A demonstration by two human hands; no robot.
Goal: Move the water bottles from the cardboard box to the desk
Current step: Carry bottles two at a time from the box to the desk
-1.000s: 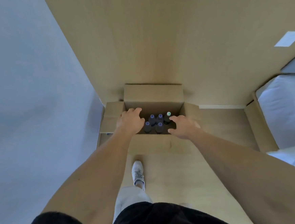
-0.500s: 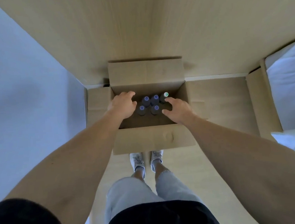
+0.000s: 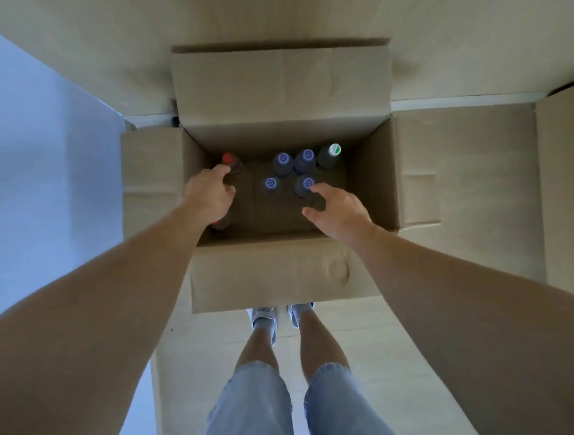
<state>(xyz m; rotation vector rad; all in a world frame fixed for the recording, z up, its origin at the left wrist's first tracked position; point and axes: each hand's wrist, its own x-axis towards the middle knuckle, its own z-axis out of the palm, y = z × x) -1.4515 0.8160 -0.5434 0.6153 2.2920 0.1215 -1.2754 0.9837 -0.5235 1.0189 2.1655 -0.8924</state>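
**Both hands down in the box, each at a bottle top**

Head view: the cardboard box point(image 3: 293, 271) stands on the floor with its flaps folded out, and the water bottles are all inside it, upright, long axes pointing straight up at the camera so that mainly caps show; none is on the desk, whose top I cannot pick out here. The left hand point(image 3: 208, 197) is in the box's left part, fingers curled, fingertips touching the shoulder of the red-capped bottle point(image 3: 229, 160) just beyond them; whether it has a hold I cannot tell. The right hand point(image 3: 338, 210) is spread loosely, forefinger reaching to the near blue-capped bottle point(image 3: 305, 185) just ahead and to its left, thumb out below, gripping nothing. Another blue-capped bottle point(image 3: 270, 184) stands between the hands; two more point(image 3: 282, 159) are behind, with the green-and-white-capped bottle point(image 3: 332, 152) at far right. By my judgement each hand takes its nearest bottle, closing round the neck and lifting straight up. The blue caps bear a round mark; no wording is legible.
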